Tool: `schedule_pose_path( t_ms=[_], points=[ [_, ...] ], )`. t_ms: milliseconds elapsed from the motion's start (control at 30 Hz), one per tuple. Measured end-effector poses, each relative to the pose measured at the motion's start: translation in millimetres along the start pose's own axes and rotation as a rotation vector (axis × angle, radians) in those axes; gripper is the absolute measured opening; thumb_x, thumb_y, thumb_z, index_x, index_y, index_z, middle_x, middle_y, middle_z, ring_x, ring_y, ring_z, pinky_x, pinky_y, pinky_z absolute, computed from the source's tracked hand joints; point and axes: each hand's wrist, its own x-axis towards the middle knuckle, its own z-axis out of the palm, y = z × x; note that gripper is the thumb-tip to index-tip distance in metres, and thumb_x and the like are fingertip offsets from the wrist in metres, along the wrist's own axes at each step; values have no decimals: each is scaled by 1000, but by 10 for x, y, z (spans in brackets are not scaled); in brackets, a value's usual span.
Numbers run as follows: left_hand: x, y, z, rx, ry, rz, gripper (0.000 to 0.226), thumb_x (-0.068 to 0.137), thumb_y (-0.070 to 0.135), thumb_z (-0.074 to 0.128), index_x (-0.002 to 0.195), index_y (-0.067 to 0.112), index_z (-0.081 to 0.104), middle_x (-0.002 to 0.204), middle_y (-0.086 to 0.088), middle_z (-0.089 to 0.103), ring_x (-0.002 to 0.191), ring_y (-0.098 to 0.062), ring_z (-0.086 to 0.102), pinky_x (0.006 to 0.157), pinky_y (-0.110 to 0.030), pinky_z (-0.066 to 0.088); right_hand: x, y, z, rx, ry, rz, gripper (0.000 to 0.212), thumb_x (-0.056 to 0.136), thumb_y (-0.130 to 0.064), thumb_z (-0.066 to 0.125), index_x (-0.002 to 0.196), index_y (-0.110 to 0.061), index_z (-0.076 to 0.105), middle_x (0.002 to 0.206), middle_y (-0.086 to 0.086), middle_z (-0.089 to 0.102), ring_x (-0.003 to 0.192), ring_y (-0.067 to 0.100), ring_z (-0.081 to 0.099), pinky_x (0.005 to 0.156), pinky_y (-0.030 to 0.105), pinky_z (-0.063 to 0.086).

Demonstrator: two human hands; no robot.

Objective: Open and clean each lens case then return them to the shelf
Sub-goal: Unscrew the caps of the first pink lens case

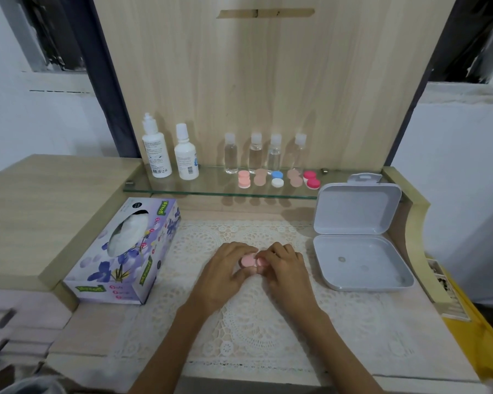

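Observation:
A pink lens case (250,261) with two round caps is held over the lace mat between both hands. My left hand (225,271) grips its left cap and my right hand (282,265) pinches its right cap. On the glass shelf (182,187) lie several more cases: a light pink one (244,179), a beige one (259,177), a blue-and-white one (277,179), another beige one (294,177) and a red one (311,179).
A tissue box (125,251) lies left of the mat. An open grey plastic box (359,240) stands at the right. Two white solution bottles (157,149) and several clear small bottles (255,153) line the back of the shelf.

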Motion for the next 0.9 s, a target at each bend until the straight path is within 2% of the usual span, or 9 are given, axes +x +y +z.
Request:
schedule_pose_path(
  t_ms=[67, 133, 167, 300, 400, 533, 700, 800, 900],
  points=[
    [-7, -36, 18, 6, -50, 31, 39, 88, 30, 54, 126, 22, 57, 121, 13, 57, 114, -6, 48, 102, -25, 37, -1, 0, 1, 11, -13, 4, 15, 83, -22, 63, 98, -23, 67, 88, -10, 53, 82, 12, 45, 74, 25, 29],
    [-13, -67, 28, 2, -37, 40, 39, 88, 14, 58, 127, 21, 57, 119, 15, 56, 113, -5, 49, 102, -25, 38, -1, 3, 5, 4, -28, 7, 17, 84, -21, 65, 100, -23, 67, 89, -11, 53, 84, 11, 45, 75, 24, 30],
    [-9, -68, 24, -2, -20, 30, 39, 88, 13, 62, 126, 22, 58, 117, 17, 56, 111, -4, 49, 100, -23, 38, 0, 3, 5, -2, -28, 7, 17, 84, -21, 65, 101, -23, 67, 90, -11, 53, 84, 11, 45, 75, 24, 30],
    [11, -35, 4, -7, 41, -36, 40, 83, 28, 71, 121, 24, 59, 109, 19, 54, 104, 0, 47, 91, -6, 31, -6, 7, -1, 1, -28, 14, 20, 82, -18, 67, 101, -23, 67, 93, -11, 55, 87, 11, 48, 75, 23, 31],
    [-4, -43, 27, 1, 30, 13, 42, 85, 30, 63, 126, 25, 55, 119, 14, 54, 114, 0, 44, 98, -12, 32, -8, 1, -8, 11, -27, 20, 19, 82, -18, 67, 100, -24, 67, 93, -11, 55, 88, 11, 48, 75, 24, 31],
    [-21, -51, 22, -9, 17, 19, 43, 86, 12, 61, 127, 26, 54, 119, 13, 56, 114, 0, 45, 99, -14, 34, -7, -5, -15, -1, -41, 21, 18, 83, -20, 66, 101, -24, 67, 95, -11, 56, 90, 12, 48, 77, 24, 31],
    [-12, -18, -6, 7, 84, -36, 37, 84, 33, 68, 119, 29, 58, 101, 27, 50, 101, 6, 44, 88, -5, 30, -4, -10, -20, -3, -28, 19, 18, 82, -21, 66, 101, -23, 67, 94, -10, 56, 89, 13, 49, 76, 25, 32],
    [-7, -30, 5, 18, 89, -38, 34, 83, 36, 69, 114, 26, 61, 98, 21, 51, 100, 6, 43, 87, -4, 30, -8, 5, -10, 0, -24, 17, 18, 83, -21, 64, 101, -22, 67, 94, -10, 56, 88, 13, 49, 75, 25, 32],
    [-1, -46, 11, 26, 78, -36, 29, 83, 37, 68, 108, 24, 64, 97, 24, 48, 99, 5, 43, 86, -6, 31, -10, 7, -11, -6, -30, 15, 18, 84, -23, 63, 101, -22, 67, 94, -10, 56, 88, 13, 48, 76, 25, 32]
  ],
)
